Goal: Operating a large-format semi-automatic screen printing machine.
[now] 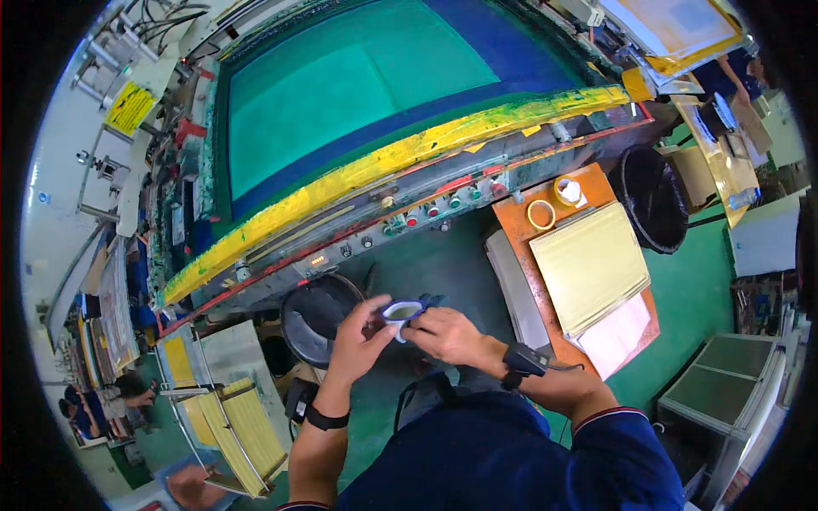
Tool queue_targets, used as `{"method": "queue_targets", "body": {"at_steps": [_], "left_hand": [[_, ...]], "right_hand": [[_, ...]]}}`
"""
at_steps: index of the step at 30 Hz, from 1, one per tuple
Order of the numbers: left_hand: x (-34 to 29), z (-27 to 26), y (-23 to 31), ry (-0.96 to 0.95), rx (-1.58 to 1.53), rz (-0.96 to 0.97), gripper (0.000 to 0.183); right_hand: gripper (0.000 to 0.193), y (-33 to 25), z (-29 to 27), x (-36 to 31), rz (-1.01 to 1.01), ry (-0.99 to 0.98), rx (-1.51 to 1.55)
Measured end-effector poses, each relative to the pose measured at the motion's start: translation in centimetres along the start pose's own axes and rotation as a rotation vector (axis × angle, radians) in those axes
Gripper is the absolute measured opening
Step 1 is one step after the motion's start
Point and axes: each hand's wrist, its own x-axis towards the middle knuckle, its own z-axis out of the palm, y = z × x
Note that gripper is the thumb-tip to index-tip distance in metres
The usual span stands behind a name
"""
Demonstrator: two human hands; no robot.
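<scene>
- Ring-shaped roll (387, 310), near the centre of the frame, is held between a person's two bare hands.
- Right hand (447, 335) has its fingers closed on the roll's right side; left hand (358, 341) curves thumb and fingers against the left side, but whether it pinches firmly I cannot tell.
- Across the top stretches a large machine with a green panel (341, 102) framed in blue. Its yellow front bar (383, 162), smeared with green, and a row of red and green buttons (433, 212) lie above the hands.
- Just left of and above the left hand sits a black bin (294, 300), partly hidden by that hand.
- Right of centre, an orange-topped table (515, 228) bears yellowish sheets (592, 264), pale pink sheets (612, 334) and two yellow-edged rolls. Beyond it, upper right, stands a black-lined bin (654, 223).
- Lower left, a rack holds yellow sheets (243, 434); another person (106, 413) is at the far left.
- The roll is tilted, its opening showing: dark blue rim, whitish inside, with a white piece hanging below.
</scene>
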Motion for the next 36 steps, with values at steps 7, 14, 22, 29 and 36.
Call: {"method": "queue_targets", "body": {"at_steps": [7,14,22,29,36], "left_hand": [[-5.8,-2.1,-4.5,0.132,0.117,-0.058,0.016],[-8.8,-2.4,-3.4,0.239,-0.445,-0.083,0.015],[-9.6,-5.1,-4.3,0.132,-0.622,-0.107,0.014],[-10.2,-4.3,-3.9,0.063,-0.209,-0.021,0.012],[-9.8,-2.6,-3.6,0.079,0.108,0.059,0.015]], "right_hand": [[0.030,-4.5,3.9,0.6,0.286,0.021,0.261],[0.017,-7.5,2.3,-1.1,0.969,-0.153,0.993],[0.016,-10.8,2.2,0.3,0.909,-0.216,0.915],[0.032,-10.5,3.4,2.1,0.857,0.019,0.843],[0.040,-7.4,5.1,2.7,1.083,-0.087,0.965]]}}
